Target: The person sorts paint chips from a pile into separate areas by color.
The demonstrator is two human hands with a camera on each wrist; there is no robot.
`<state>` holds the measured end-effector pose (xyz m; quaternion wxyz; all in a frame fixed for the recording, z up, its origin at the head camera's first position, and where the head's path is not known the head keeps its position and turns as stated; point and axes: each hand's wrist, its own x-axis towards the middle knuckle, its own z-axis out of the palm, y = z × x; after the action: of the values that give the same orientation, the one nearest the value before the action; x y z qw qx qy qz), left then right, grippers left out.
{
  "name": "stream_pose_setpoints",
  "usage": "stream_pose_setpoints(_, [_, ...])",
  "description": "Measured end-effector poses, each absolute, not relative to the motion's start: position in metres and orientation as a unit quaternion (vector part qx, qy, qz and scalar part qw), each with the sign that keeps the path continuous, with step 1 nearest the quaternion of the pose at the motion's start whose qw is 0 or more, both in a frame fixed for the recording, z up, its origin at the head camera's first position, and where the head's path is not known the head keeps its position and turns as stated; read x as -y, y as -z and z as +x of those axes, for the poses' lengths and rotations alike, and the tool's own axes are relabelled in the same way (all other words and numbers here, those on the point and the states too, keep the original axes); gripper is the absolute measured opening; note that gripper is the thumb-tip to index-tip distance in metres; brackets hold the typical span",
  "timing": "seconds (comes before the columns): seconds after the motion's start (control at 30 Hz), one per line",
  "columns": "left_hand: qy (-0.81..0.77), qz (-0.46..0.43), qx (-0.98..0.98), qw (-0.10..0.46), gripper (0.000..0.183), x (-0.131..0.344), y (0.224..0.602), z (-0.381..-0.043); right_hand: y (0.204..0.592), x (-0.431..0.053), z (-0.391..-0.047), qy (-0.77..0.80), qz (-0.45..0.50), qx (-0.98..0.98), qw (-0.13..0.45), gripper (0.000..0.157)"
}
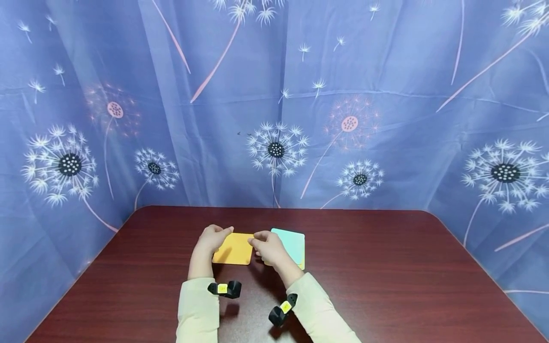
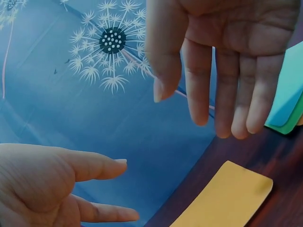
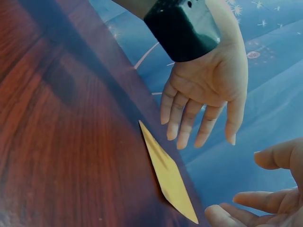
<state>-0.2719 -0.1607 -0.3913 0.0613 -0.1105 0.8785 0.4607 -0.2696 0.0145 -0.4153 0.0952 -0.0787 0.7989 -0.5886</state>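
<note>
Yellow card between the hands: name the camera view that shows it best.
The head view: nearly the whole face of the yellow card shows, with only its edges partly covered. The left wrist view cuts it off at the bottom; the right wrist view squeezes it into a narrow slanted shape.

Across the lower part of the head view, table [image 1: 377, 271], with curtain [image 1: 386, 57] behind it, filling the top and both sides. On the table, just left of centre: single card [image 1: 237, 253], between left hand [image 1: 211, 239] and right hand [image 1: 270, 247]. Just right again, partly hidden behind the right hand: stack of cards [image 1: 293, 244]. Before the single card, lower centre: left wrist camera [image 1: 225, 289]; farther right and lower, right wrist camera [image 1: 283, 309].
</note>
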Motion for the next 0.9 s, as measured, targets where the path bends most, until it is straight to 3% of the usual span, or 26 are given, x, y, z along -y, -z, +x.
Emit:
stream_pose_setpoints(0.53, [-0.471,-0.083,-0.878,0.009,0.049,0.148,0.389,-0.275,0.412,-0.035,-0.269,0.569,-0.098,-0.814,0.062,0.037])
stream_pose_setpoints(0.9, [-0.493,-0.071,-0.865,-0.060,0.039,0.128,0.392,-0.280,0.409,-0.053,-0.270,0.574,-0.083,-0.812,0.060,0.040])
